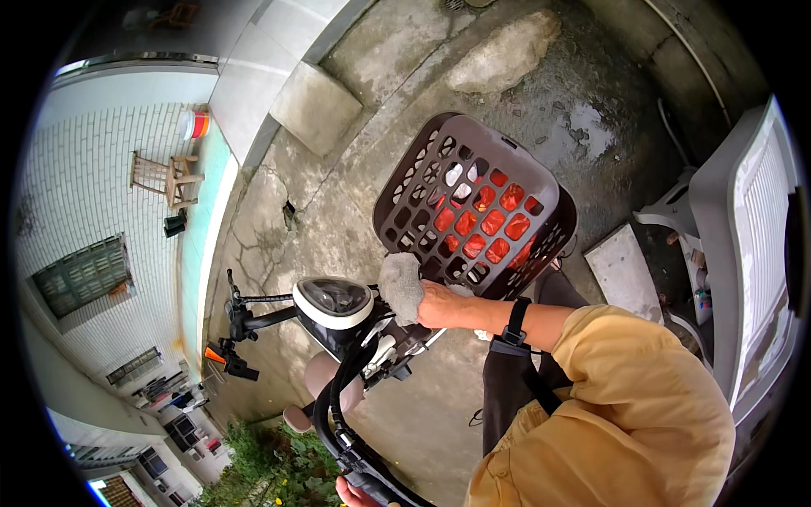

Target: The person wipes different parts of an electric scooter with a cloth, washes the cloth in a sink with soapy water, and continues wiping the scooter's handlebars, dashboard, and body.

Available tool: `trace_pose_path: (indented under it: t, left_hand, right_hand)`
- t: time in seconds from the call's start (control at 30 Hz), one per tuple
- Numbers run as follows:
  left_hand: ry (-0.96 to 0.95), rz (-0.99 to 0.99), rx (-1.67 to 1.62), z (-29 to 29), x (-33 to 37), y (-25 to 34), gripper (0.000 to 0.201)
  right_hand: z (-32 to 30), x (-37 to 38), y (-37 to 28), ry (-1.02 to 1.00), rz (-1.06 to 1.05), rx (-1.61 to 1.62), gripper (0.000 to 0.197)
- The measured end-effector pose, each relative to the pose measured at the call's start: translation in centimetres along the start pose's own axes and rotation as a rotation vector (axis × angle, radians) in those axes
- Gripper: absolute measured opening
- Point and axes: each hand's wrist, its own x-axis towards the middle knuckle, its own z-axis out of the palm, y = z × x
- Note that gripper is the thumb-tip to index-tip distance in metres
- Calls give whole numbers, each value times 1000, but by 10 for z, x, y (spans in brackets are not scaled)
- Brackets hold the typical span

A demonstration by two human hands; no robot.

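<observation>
My right hand [446, 306] is closed on a grey cloth [400, 286], pressed between the headlight and a brown plastic basket. The basket [473, 221] has a latticed wall, and red and white items show through its holes. Just left of the cloth is the headlight [334, 302] of a two-wheeler, with a white rim. Its black handlebar [338, 397] curves down toward the lower edge. There, a few fingers of my left hand [356, 494] show against the handlebar, closed round it; the rest is out of the picture.
A mirror-like black fitting with an orange piece [216, 355] sticks out at the left. A grey plastic chair [743, 253] stands at the right, near a pale slab [623, 275]. Green plants [274, 465] grow at the lower left. A wooden chair [171, 179] stands by the brick wall.
</observation>
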Motion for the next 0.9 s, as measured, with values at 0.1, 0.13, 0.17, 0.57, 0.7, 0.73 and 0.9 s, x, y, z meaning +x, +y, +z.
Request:
trace_pose_path:
  t: [0.1,0.13,0.17,0.57,0.7,0.73,0.9]
  left_hand:
    - [11,-6,7,-5,-2,0,91]
    - [12,-3,4,-4,-3,0,91]
    - [12,3,0,-5,-2,1,91]
    - [16,-9,-31,-10,-2,-9,90]
    - [18,-25,-60,-10,-2,-6,90]
    - [24,-37,-51,-11,-3,-5,90]
    - [0,-40,-78,-1,5,-2,92]
  right_hand:
    - [-58,51,-15,-327,644,132,26]
    - [-73,59,-15,-205,781,217,28]
    - [-70,61,-9,-219,732,343,31]
    - [-56,106,-23,32,491,902,36]
    - [-42,147,-83,-90,270,706,47]
    - [-24,154,-84,-83,184,508,48]
    - [-6,192,-21,-396,647,733,57]
